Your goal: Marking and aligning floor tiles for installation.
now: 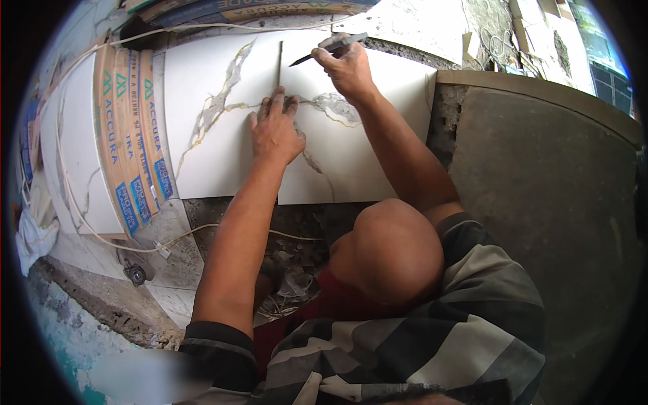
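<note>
The tile is big, white and flat. It has grey and gold wavy lines on it, like marble. It lies on the ground with its long side going left to right. A thin straight strip stands on the tile near the far edge and runs down toward the middle. The left hand lies flat on the tile, fingers spread, with the fingertips by the low end of the strip. The right hand is at the far edge of the tile and holds a dark pencil. The pencil's tip points left, close to the strip.
</note>
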{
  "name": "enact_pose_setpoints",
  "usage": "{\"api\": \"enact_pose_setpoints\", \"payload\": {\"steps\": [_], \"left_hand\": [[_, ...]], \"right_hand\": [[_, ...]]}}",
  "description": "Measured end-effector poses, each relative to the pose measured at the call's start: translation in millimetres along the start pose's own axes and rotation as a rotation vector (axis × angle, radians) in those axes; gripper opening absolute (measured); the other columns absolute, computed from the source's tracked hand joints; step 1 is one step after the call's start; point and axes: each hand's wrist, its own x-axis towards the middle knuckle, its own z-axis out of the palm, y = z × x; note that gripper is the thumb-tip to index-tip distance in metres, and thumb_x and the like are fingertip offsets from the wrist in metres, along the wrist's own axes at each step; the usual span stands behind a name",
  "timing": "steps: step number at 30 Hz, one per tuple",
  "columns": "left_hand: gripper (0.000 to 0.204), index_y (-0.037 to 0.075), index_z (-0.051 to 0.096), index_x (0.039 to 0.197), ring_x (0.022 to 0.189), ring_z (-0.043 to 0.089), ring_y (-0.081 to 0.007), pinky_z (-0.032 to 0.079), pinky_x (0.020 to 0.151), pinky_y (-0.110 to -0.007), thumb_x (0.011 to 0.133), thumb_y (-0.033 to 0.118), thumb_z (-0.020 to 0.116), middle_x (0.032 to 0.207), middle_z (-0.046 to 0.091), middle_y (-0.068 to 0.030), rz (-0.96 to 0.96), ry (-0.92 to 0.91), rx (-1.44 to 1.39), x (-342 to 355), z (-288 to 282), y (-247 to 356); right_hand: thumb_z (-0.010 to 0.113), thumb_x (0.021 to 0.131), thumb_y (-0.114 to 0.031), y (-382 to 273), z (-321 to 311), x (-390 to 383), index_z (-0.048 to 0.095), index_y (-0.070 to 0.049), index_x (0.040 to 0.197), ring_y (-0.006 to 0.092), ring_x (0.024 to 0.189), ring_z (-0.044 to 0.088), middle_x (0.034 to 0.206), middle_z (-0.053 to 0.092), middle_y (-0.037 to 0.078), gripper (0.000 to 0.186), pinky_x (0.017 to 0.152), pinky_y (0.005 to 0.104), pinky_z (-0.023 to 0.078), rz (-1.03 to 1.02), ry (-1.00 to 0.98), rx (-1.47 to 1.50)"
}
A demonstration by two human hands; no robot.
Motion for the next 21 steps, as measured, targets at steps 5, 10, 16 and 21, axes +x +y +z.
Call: {"api": "enact_pose_setpoints", "payload": {"steps": [5, 10, 16, 21], "left_hand": [[0.068, 0.019, 0.044, 0.143, 0.142, 0.029, -0.0282, 0.027, 0.112, -0.052, 0.078, 0.024, 0.062, 0.155, 0.026, -0.0065, -0.031, 0.000, 0.004, -1, -1, -1], [0.068, 0.020, 0.044, 0.143, 0.142, 0.028, -0.0281, 0.026, 0.113, -0.054, 0.078, 0.023, 0.062, 0.156, 0.026, -0.0060, -0.017, 0.001, -0.026, -2, -1, -3], [0.071, 0.020, 0.044, 0.143, 0.142, 0.027, -0.0277, 0.025, 0.114, -0.054, 0.076, 0.024, 0.066, 0.156, 0.024, -0.0043, -0.038, -0.018, -0.059, -4, -1, -4], [0.073, 0.021, 0.044, 0.143, 0.143, 0.026, -0.0279, 0.024, 0.114, -0.054, 0.075, 0.024, 0.068, 0.156, 0.025, -0.0035, -0.058, -0.026, -0.071, -4, 2, -6]], "right_hand": [[0.071, 0.085, -0.012, -3, -15, 1, 0.058, 0.001, 0.097, 0.0102, 0.060, 0.054, 0.073, 0.058, 0.004, 0.022, 0.055, 0.0240, 0.045, 0.092, 0.053, 0.132], [0.065, 0.088, -0.002, 4, -18, 3, 0.054, 0.003, 0.100, 0.0199, 0.076, 0.065, 0.087, 0.064, 0.012, 0.017, 0.070, 0.0303, 0.054, 0.087, 0.016, 0.379], [0.069, 0.081, -0.005, 6, 0, 37, 0.060, 0.000, 0.092, 0.0159, 0.078, 0.066, 0.084, 0.068, 0.009, 0.015, 0.070, 0.0277, 0.053, -0.071, -0.060, 0.029], [0.074, 0.078, -0.015, -4, 24, 59, 0.064, -0.003, 0.089, 0.0191, 0.074, 0.069, 0.079, 0.071, 0.010, 0.019, 0.069, 0.0309, 0.053, -0.152, -0.079, -0.433]]}}
